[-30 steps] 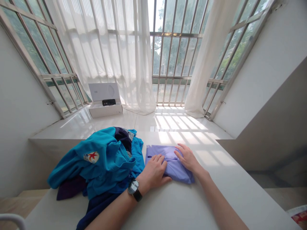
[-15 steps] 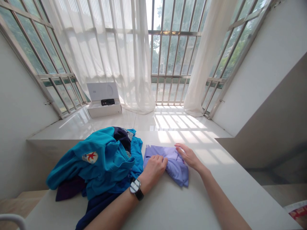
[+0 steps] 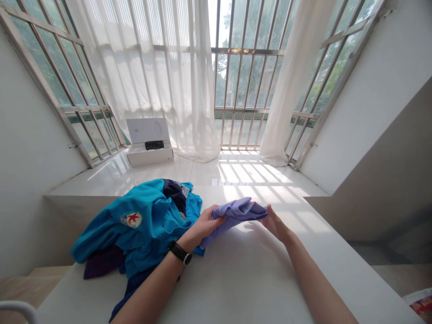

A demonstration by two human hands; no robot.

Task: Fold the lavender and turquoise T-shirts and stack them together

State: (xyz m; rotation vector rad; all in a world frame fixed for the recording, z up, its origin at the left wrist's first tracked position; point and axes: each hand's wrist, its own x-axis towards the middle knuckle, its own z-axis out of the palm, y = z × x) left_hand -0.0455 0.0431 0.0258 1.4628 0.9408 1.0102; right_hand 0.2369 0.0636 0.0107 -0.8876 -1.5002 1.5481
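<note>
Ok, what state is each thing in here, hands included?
Purple cloth: folded, at least partly lifted off the table
Left hand: gripping the cloth
Right hand: at the cloth's right end, grip unclear
Blue clothes: heaped, unfolded
Box: lid open
Black object: in the box
Curtains: parted

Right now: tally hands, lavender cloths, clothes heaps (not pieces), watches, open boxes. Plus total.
Hands: 2, left hand and right hand
Lavender cloth: 1
Heap of clothes: 1, pieces inside not countable
Watch: 1
Open white box: 1
Total: 6
</note>
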